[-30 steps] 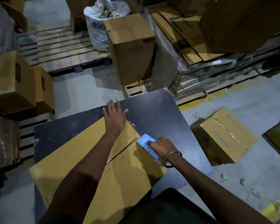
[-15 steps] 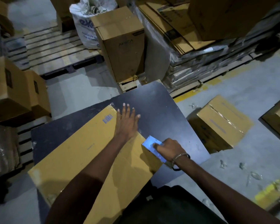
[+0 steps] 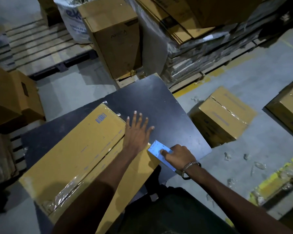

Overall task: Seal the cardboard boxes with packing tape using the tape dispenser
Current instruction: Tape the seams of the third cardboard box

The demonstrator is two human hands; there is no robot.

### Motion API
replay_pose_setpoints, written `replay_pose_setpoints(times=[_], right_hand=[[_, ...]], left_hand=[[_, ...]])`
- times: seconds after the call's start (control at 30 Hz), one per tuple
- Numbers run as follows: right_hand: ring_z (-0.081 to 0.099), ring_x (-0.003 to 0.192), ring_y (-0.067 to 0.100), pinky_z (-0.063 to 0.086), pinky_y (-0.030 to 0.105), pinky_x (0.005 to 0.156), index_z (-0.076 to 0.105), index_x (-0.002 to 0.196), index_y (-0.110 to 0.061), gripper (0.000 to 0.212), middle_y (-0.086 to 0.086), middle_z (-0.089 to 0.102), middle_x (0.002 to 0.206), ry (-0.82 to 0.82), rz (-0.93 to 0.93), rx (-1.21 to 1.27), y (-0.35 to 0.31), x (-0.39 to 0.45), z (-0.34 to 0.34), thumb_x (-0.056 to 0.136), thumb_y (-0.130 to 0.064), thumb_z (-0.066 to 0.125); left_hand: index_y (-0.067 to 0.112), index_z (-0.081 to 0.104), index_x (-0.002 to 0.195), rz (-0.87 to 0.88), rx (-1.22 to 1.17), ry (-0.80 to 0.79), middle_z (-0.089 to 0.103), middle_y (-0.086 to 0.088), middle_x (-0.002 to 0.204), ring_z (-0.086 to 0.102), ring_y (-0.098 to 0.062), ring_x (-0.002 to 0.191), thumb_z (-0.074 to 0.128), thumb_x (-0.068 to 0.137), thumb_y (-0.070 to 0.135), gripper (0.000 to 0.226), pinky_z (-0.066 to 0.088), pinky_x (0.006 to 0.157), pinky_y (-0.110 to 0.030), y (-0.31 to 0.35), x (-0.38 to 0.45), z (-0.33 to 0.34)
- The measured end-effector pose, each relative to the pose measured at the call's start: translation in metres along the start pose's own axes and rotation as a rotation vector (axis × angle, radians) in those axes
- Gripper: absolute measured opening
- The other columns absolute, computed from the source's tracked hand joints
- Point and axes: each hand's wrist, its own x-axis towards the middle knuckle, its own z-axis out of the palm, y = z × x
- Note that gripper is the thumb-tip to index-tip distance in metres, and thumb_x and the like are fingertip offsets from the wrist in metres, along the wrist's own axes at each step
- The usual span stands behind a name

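Here, cardboard box [image 3: 78,154] on dark table [image 3: 161,105] — left hand [image 3: 137,132] flat, fingers spread, at its end; right hand [image 3: 177,156] gripping blue tape dispenser [image 3: 156,149].

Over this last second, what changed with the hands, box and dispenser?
The left hand slid past the box's right end, fingers now over the dark table. The right hand kept gripping the blue tape dispenser at that end. The box stayed put.

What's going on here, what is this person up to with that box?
A person is taping a cardboard box shut on a dark table. The left hand lies flat at the box's far end, fingers spread; the right hand grips a blue tape dispenser there. Clear tape shows along the seam.
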Motion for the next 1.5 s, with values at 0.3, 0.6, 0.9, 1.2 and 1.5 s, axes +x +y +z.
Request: replay_pose_setpoints(times=[0.3, 0.6, 0.9, 1.2, 1.5], right_hand=[[0.069, 0.077, 0.019, 0.056, 0.038, 0.071, 0.066, 0.081, -0.018, 0.048, 0.002, 0.07, 0.08, -0.047, 0.024, 0.033, 0.048, -0.003, -0.007, 0.089, -0.065, 0.065], [0.067, 0.075, 0.018, 0.055, 0.036, 0.069, 0.068, 0.085, -0.017, 0.054, 0.004, 0.07, 0.083, -0.021, -0.01, -0.027, 0.062, -0.015, 0.004, 0.094, -0.069, 0.057], [0.064, 0.069, 0.009, 0.045, 0.022, 0.059, 0.068, 0.096, -0.017, 0.058, -0.007, 0.064, 0.075, -0.031, 0.004, 0.074, 0.105, -0.031, 0.003, 0.091, -0.074, 0.055], [0.066, 0.086, 0.019, 0.046, 0.028, 0.066, 0.069, 0.101, -0.015, 0.055, 0.004, 0.067, 0.093, 0.033, -0.015, -0.032, 0.1, -0.022, 0.02, 0.096, -0.067, 0.054], [0.066, 0.072, 0.021, 0.044, 0.031, 0.062, 0.061, 0.069, -0.018, 0.049, -0.001, 0.063, 0.07, 0.017, 0.09, 0.145, 0.089, -0.011, 0.032, 0.092, -0.06, 0.064]], left_hand=[[0.015, 0.011, 0.168, -0.076, 0.012, 0.007, 0.01, -0.014, 0.176, -0.016, -0.033, 0.161, -0.01, 0.104, 0.067, 0.086, -0.004, 0.129, -0.059, 0.011, -0.002, -0.003], [0.023, 0.038, 0.162, -0.114, 0.061, -0.027, 0.019, -0.019, 0.173, -0.016, -0.033, 0.161, -0.007, 0.102, 0.073, 0.091, 0.001, 0.129, -0.057, 0.046, -0.01, 0.001], [0.022, 0.052, 0.155, -0.127, 0.036, 0.027, 0.03, -0.017, 0.17, -0.009, -0.032, 0.163, 0.002, 0.106, 0.069, 0.084, 0.001, 0.13, -0.055, 0.049, -0.01, 0.002], [0.019, 0.042, 0.16, -0.138, 0.013, 0.101, 0.036, -0.015, 0.167, -0.001, -0.031, 0.163, 0.007, 0.106, 0.071, 0.082, 0.004, 0.13, -0.054, 0.051, -0.011, 0.005], [0.019, 0.043, 0.16, -0.169, -0.026, 0.135, 0.037, -0.014, 0.167, 0.004, -0.031, 0.163, 0.007, 0.108, 0.066, 0.079, 0.009, 0.13, -0.053, 0.053, -0.014, 0.006]])
